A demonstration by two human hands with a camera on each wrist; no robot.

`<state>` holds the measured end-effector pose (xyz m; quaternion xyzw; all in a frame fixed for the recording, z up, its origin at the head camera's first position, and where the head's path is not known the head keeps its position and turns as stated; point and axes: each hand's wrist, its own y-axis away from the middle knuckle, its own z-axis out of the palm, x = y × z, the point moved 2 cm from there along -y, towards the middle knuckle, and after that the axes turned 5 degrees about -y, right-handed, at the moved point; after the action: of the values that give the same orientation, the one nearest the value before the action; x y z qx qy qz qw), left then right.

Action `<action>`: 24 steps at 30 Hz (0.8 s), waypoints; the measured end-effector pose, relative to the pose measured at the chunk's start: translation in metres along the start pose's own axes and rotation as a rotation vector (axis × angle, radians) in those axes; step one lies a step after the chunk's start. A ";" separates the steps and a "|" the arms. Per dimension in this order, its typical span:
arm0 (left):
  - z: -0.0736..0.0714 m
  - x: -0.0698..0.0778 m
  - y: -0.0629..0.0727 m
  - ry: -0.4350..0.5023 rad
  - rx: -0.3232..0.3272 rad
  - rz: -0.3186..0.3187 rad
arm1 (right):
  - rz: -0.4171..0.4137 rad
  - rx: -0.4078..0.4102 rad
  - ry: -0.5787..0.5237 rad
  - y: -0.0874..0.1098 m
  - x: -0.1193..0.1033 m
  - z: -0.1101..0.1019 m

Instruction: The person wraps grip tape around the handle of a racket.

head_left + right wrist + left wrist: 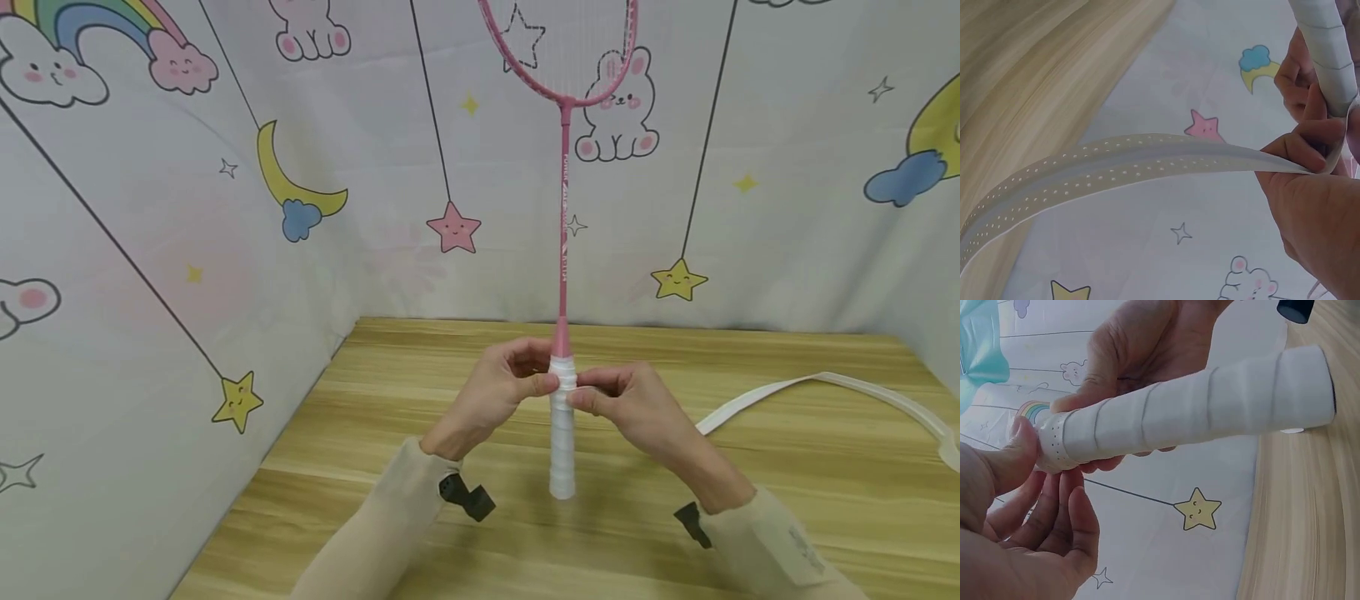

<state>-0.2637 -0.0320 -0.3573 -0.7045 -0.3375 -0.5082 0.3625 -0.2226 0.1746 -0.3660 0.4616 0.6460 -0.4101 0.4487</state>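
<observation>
A pink badminton racket (564,242) stands upright over the table, its head running out of the top of the head view. White overgrip tape winds in overlapping turns around its handle (562,450). My left hand (495,383) holds the handle near its upper end, thumb in front and fingers behind. Close on the other side, my right hand (645,412) pinches the loose tape against the upper grip. From those fingers a perforated tape strip (1147,153) trails away in the right wrist view. Small holes also show on the wrapped turn by my left thumb (1016,450).
The wood-grain table (337,433) lies beneath both hands. The strip's free length (862,385) arches over the right side. A printed curtain (360,142) with stars, clouds and bears closes off the back and left. Small dark devices (467,497) sit at both wrists.
</observation>
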 end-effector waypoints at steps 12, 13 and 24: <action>0.007 -0.001 -0.001 -0.101 0.057 0.044 | -0.042 0.078 0.030 0.002 -0.004 0.004; 0.007 -0.002 -0.001 -0.110 0.061 0.041 | -0.045 0.078 0.034 0.002 -0.004 0.004; 0.004 -0.003 -0.002 -0.098 0.049 0.023 | -0.042 0.016 0.054 0.005 -0.006 -0.001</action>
<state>-0.2640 -0.0278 -0.3607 -0.7232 -0.3590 -0.4608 0.3684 -0.2173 0.1758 -0.3608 0.4624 0.6644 -0.4119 0.4186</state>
